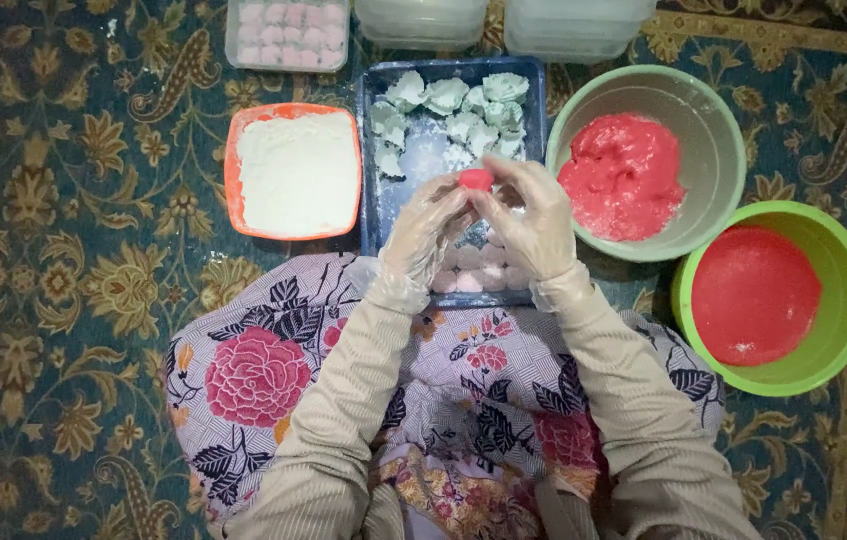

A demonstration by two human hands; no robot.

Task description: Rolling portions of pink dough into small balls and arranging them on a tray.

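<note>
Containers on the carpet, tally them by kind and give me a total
Round bowls: 2, pale green bowl and bright green bowl
Trays: 2, orange tray and blue tray
Clear plastic boxes: 3
Total: 7

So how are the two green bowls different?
The pale green bowl holds a lumpy pink-red dough heaped to one side; the bright green bowl holds a flat, smooth red layer across its bottom. The pale one sits farther from the person, beside the blue tray; the bright one sits nearer. Both are round, on the carpet.
</note>
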